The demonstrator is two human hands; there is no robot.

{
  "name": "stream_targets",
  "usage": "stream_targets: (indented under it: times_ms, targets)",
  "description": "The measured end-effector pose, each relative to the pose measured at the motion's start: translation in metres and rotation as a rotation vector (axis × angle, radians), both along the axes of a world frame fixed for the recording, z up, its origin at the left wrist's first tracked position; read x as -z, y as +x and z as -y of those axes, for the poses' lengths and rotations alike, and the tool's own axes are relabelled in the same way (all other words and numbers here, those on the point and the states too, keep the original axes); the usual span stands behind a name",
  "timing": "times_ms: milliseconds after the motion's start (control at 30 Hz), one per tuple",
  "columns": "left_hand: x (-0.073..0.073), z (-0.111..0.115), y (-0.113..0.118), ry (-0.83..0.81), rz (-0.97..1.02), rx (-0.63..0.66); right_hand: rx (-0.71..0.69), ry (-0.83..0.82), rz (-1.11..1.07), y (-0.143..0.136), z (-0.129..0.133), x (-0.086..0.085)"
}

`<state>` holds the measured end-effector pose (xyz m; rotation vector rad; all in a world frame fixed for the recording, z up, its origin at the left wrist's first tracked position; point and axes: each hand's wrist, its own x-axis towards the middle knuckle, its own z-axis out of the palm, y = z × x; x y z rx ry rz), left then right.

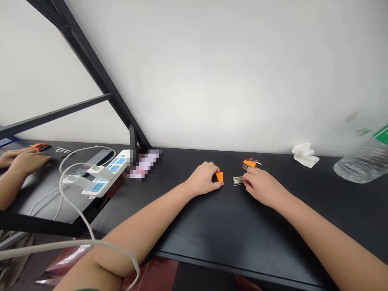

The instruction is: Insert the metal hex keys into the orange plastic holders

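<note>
On the black table, my left hand (206,179) is closed around a small orange block (220,177), which shows between thumb and fingers. To its right lies a row of thin metal rods (238,180), side by side. The fingers of my right hand (261,185) are bent together at the right end of this row; whether they pinch a rod is hidden. Just beyond that hand sits an orange holder (249,163) with several thin metal pieces, resembling hex keys, sticking out of it.
A crumpled tissue (305,155) and a clear plastic bottle (362,161) lie to the right. At left are a white power strip (106,173) with plugs and cables, a phone (98,159) and a dark metal frame (121,109). Another person's hands (27,161) rest at far left.
</note>
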<state>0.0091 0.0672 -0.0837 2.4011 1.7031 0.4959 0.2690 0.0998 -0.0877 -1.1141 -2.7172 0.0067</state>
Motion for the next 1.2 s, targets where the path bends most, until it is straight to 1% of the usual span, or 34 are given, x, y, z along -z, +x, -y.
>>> stream_targets:
  times_ms: [200, 367, 567, 700, 800, 933, 1067, 1200]
  targets:
    - [-0.001, 0.001, 0.001, -0.009, 0.005, -0.003, 0.122, -0.020, -0.001, -0.006, 0.003, 0.004]
    - [-0.001, 0.001, 0.001, -0.004, 0.002, 0.000, 0.178, -0.068, -0.015, -0.008, 0.001, 0.008]
    - [-0.001, 0.001, 0.000, 0.008, -0.006, 0.007, 0.190, -0.080, -0.072, -0.001, -0.002, 0.010]
    - [0.000, 0.002, -0.001, 0.003, -0.002, 0.013, 0.150, -0.117, -0.122, 0.009, -0.010, 0.012]
    - [0.002, 0.002, -0.001, -0.006, 0.006, 0.017, 0.156, -0.138, -0.127, 0.013, -0.016, 0.012]
    - [0.003, 0.000, -0.002, -0.038, 0.039, 0.004, 0.204, -0.196, -0.108, 0.012, -0.017, 0.007]
    - [0.003, -0.002, -0.002, -0.054, 0.066, -0.012, 0.206, -0.272, -0.109, 0.009, -0.015, 0.003]
    - [0.003, -0.002, -0.001, -0.053, 0.063, -0.011, 0.233, -0.293, -0.116, 0.005, -0.013, 0.002]
